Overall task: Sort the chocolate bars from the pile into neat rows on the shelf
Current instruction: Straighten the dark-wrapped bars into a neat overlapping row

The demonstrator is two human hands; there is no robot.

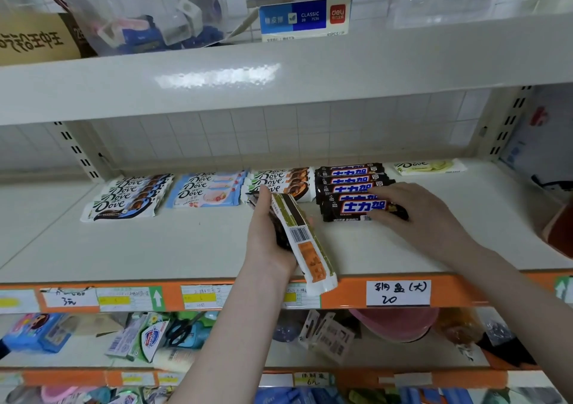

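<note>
Chocolate bars lie in rows at the back of the middle shelf (155,248): dark-blue Dove bars (124,200), light-blue Dove bars (207,191), orange Dove bars (288,180) and black Snickers bars (350,186). A single pale green Dove bar (429,166) lies at the far right. My left hand (266,236) grips a small stack of bars (307,245), its top bar showing a white back with a barcode and an orange patch. My right hand (424,214) rests with straight fingers on the front Snickers bar (356,210).
The upper shelf (279,72) overhangs close above, carrying a clear bag and a Deli box (305,16). A dark red object (558,227) sits at the shelf's right end. The orange front lip (347,298) carries price labels; the lower shelf holds mixed goods.
</note>
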